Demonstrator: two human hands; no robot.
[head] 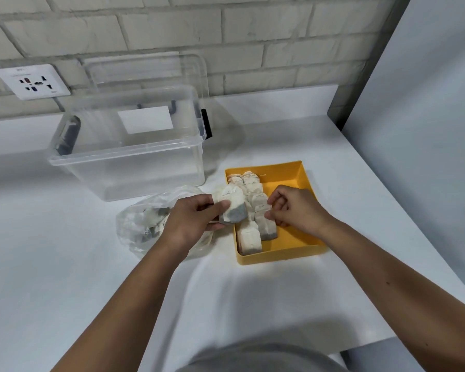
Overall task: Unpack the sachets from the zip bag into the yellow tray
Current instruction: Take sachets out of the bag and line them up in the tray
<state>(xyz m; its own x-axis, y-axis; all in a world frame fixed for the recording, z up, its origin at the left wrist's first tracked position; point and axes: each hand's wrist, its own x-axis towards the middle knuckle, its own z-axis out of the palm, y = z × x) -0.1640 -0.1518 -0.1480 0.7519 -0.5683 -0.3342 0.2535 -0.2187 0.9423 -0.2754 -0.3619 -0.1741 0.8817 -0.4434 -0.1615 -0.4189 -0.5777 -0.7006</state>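
A yellow tray [295,174] sits on the white table, right of centre. Several pale sachets [253,189] lie in a row along its left side. A clear zip bag [140,226] lies crumpled left of the tray with more sachets inside. My left hand [191,221] is above the bag's right end and grips a small stack of sachets [232,206] at the tray's left edge. My right hand [293,208] hovers over the tray's middle, fingers curled and touching a sachet [267,226] in the row; whether it grips it is unclear.
A clear plastic storage box [129,149] stands behind the bag, its lid [145,71] leaning on the brick wall. A wall socket [32,81] is at the back left. The table's right edge runs diagonally past the tray.
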